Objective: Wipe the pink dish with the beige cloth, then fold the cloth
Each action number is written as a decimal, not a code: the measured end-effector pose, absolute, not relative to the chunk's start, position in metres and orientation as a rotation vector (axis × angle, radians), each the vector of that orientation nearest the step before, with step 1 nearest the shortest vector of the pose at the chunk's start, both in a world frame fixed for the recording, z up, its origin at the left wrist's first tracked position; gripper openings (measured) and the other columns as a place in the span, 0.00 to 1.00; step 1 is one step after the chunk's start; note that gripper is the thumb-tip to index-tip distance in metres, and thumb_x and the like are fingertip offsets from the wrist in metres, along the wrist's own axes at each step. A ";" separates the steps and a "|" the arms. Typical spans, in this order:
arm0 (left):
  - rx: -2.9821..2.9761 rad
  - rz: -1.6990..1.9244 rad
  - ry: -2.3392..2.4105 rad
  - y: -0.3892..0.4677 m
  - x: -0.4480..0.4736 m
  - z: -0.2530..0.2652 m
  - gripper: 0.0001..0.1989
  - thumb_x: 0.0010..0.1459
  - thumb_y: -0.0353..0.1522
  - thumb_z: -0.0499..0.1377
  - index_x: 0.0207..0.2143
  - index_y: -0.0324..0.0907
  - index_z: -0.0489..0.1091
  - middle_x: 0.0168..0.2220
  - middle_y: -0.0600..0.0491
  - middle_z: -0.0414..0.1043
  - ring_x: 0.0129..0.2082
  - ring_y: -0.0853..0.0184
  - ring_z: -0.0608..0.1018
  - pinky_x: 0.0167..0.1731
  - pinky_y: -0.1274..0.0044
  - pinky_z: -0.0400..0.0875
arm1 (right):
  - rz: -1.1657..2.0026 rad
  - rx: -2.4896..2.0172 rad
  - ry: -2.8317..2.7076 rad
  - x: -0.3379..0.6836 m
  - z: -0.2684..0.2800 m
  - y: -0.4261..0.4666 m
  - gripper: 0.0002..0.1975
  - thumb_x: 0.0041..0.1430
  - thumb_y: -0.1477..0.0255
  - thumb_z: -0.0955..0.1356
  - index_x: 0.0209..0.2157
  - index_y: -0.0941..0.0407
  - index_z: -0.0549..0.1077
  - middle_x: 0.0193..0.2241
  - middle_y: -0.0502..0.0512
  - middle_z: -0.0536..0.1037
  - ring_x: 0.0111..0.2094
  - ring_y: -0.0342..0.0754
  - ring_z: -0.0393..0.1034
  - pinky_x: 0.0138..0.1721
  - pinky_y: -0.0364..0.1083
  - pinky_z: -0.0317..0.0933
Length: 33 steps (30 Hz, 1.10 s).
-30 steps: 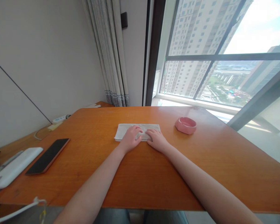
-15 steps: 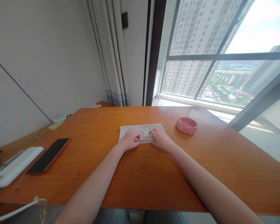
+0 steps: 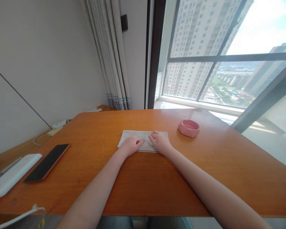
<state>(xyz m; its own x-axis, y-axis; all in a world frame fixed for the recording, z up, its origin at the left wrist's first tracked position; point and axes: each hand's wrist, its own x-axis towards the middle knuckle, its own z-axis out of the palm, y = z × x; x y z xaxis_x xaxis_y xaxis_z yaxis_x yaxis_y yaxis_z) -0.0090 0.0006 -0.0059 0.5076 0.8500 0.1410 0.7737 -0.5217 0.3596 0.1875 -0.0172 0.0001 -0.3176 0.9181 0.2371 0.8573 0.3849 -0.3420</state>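
Observation:
A folded whitish cloth lies on the wooden table in front of me, its long sides running left to right. My left hand rests on the left part of the cloth, fingers stretched out and the thumb pointing inward. On the right part lies my right hand, palm down with its fingers extended and slightly spread. A narrow strip of cloth shows between the two hands. Neither hand grips anything.
A pink faceted bowl sits to the right of the cloth. At the left lie a dark-screened phone and a white flat device. A white cable hangs by the near left table edge. A power strip is farther back.
Both hands have gone from curled fingers at the cloth's near edge to lying flatter on it. The near edge now looks laid down. The view has shifted slightly.

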 end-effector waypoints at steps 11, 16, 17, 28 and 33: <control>2.325 0.371 1.803 0.007 -0.015 -0.023 0.23 0.63 0.41 0.44 0.56 0.44 0.62 0.64 0.42 0.53 0.64 0.52 0.54 0.58 0.54 0.47 | 0.177 -1.960 -2.271 0.190 -0.029 -0.008 0.31 0.63 0.54 0.53 0.63 0.55 0.54 0.65 0.61 0.50 0.65 0.61 0.39 0.61 0.60 0.34; 2.165 0.321 2.113 0.014 -0.053 0.005 0.18 0.61 0.33 0.43 0.45 0.37 0.69 0.49 0.37 0.70 0.49 0.56 0.73 0.48 0.66 0.65 | 0.177 -1.941 -2.287 0.191 -0.026 -0.007 0.31 0.64 0.54 0.53 0.63 0.54 0.54 0.65 0.61 0.50 0.65 0.61 0.40 0.61 0.60 0.35; 2.118 0.252 2.141 0.015 -0.062 0.009 0.19 0.61 0.32 0.42 0.42 0.36 0.70 0.45 0.37 0.72 0.46 0.56 0.75 0.45 0.67 0.67 | 0.169 -1.940 -2.284 0.191 -0.027 -0.007 0.31 0.64 0.54 0.53 0.63 0.54 0.54 0.65 0.61 0.50 0.65 0.62 0.40 0.61 0.60 0.35; 2.076 0.327 1.936 0.005 -0.048 -0.006 0.16 0.52 0.40 0.57 0.39 0.38 0.67 0.44 0.38 0.72 0.45 0.55 0.75 0.42 0.70 0.67 | 0.140 -1.877 -2.273 0.189 -0.025 -0.007 0.28 0.64 0.57 0.55 0.60 0.54 0.59 0.64 0.62 0.53 0.65 0.62 0.41 0.60 0.61 0.37; 1.589 0.708 1.673 0.012 -0.052 -0.008 0.16 0.52 0.33 0.55 0.44 0.41 0.61 0.38 0.49 0.74 0.31 0.67 0.75 0.27 0.78 0.67 | 0.148 -1.873 -2.218 0.190 -0.023 -0.007 0.25 0.64 0.59 0.56 0.58 0.55 0.62 0.64 0.63 0.52 0.65 0.61 0.41 0.60 0.61 0.38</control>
